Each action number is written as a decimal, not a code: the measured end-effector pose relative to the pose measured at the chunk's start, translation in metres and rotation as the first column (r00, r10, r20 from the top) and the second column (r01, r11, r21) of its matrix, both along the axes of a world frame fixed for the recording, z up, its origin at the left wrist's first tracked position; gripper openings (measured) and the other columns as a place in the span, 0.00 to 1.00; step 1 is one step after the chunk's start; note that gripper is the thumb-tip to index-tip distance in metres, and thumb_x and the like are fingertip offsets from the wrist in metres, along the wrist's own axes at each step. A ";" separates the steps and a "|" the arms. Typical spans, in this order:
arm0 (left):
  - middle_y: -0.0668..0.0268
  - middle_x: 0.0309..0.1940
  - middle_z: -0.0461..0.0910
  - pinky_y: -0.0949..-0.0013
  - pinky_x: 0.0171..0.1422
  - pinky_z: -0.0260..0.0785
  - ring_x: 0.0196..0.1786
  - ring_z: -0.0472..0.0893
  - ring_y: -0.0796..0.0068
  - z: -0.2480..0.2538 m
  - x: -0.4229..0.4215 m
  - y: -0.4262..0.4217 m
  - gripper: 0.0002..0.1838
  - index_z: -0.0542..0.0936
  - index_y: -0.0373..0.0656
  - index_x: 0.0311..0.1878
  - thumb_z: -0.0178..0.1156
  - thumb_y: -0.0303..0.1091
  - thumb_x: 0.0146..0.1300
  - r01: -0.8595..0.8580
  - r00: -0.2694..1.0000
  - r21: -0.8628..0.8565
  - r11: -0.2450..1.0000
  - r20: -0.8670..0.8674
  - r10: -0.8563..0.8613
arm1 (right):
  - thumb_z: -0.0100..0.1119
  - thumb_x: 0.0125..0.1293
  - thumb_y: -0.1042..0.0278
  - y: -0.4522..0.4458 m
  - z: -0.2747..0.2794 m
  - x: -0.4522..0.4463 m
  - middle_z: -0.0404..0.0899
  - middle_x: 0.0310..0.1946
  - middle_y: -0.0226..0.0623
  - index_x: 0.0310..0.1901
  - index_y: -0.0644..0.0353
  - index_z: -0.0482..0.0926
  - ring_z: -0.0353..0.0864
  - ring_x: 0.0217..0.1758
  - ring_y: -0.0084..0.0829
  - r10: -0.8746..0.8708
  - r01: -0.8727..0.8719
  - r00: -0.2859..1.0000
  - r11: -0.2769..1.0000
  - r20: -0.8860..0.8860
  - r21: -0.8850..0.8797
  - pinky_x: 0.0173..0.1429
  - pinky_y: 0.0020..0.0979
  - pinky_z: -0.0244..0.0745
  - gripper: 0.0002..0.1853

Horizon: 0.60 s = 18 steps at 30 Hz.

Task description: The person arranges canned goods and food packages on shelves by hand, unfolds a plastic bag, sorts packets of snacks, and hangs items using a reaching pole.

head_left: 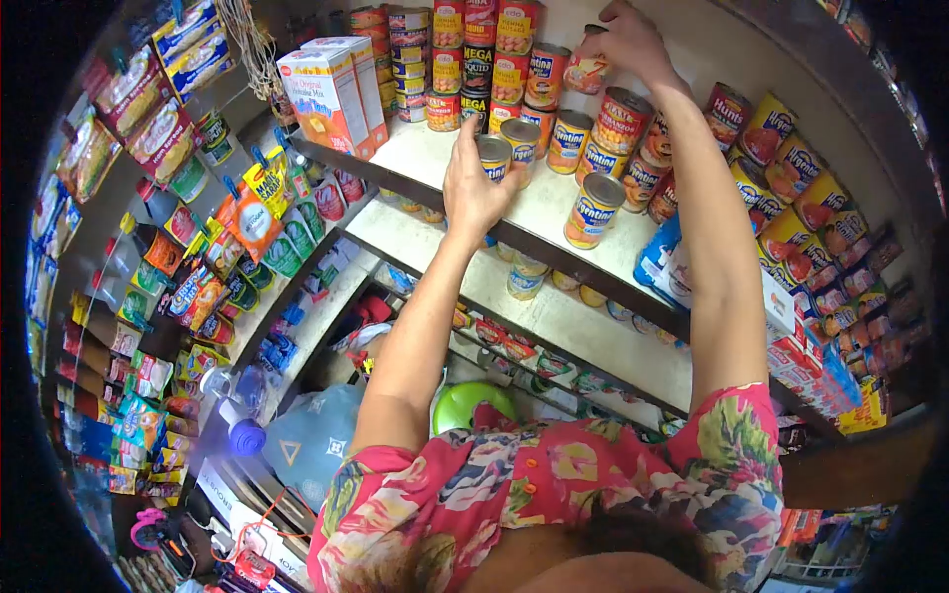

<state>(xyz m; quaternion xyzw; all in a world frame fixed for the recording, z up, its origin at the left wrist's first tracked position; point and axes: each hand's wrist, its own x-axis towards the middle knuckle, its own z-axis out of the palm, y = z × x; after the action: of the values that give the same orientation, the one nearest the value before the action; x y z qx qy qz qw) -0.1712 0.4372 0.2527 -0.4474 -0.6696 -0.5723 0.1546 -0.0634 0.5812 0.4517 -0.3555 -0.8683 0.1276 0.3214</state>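
Observation:
My left hand (474,188) is wrapped round a small can (494,156) with a blue Argentina label, near the front edge of the upper shelf. Right beside it stands another Argentina can (519,148). Farther back, my right hand (633,47) grips a tilted can (585,75) with a red and yellow label, its fingers partly hiding the top. Below that hand, a garbanzos can (623,119) stands on top of an Argentina can (600,160). A separate Argentina can (595,211) stands upright close to the shelf's front edge.
The white upper shelf (534,222) carries stacked Vienna sausage cans (514,74) at the back and pancake mix boxes (331,99) at left. More Argentina cans (791,208) line the right side. Snack packets (198,296) hang at left. A green round object (473,405) sits below.

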 end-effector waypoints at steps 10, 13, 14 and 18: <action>0.49 0.52 0.71 0.58 0.56 0.66 0.54 0.72 0.50 0.001 0.000 0.000 0.43 0.59 0.39 0.62 0.70 0.33 0.41 -0.004 1.000 -0.008 1.000 0.005 0.004 | 0.73 0.36 0.54 0.094 -0.020 -0.038 0.80 0.32 0.44 0.38 0.67 0.77 0.80 0.36 0.36 0.168 -0.005 0.853 0.950 -0.494 0.313 0.41 0.33 0.75 0.30; 0.49 0.51 0.71 0.58 0.56 0.66 0.54 0.72 0.51 0.002 0.001 0.000 0.43 0.60 0.39 0.62 0.70 0.34 0.41 -0.011 0.999 -0.017 1.000 0.038 0.012 | 0.72 0.40 0.50 0.090 -0.016 -0.053 0.81 0.28 0.41 0.32 0.65 0.79 0.80 0.31 0.33 0.064 0.019 0.945 0.968 -0.321 0.250 0.38 0.33 0.75 0.25; 0.49 0.51 0.71 0.58 0.57 0.66 0.54 0.72 0.51 0.000 0.000 0.001 0.43 0.60 0.39 0.62 0.70 0.34 0.41 -0.011 0.999 -0.021 1.000 0.049 0.012 | 0.71 0.41 0.50 0.088 -0.015 -0.056 0.81 0.28 0.41 0.30 0.65 0.80 0.80 0.31 0.33 0.085 0.013 0.949 0.951 -0.304 0.308 0.37 0.33 0.74 0.24; 0.51 0.52 0.72 0.59 0.54 0.68 0.52 0.75 0.52 -0.004 -0.004 0.004 0.46 0.60 0.42 0.63 0.73 0.36 0.37 -0.028 1.000 0.039 0.999 0.002 0.028 | 0.70 0.42 0.52 0.086 -0.014 -0.057 0.81 0.27 0.41 0.29 0.65 0.80 0.80 0.30 0.32 0.200 -0.086 0.961 0.872 -0.190 0.483 0.36 0.32 0.74 0.22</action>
<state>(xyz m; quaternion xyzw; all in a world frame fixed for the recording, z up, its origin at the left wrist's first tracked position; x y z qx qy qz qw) -0.1754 0.4413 0.2485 -0.4345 -0.6646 -0.5835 0.1707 -0.1209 0.6673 0.4378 -0.1838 -0.8532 -0.0219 0.4877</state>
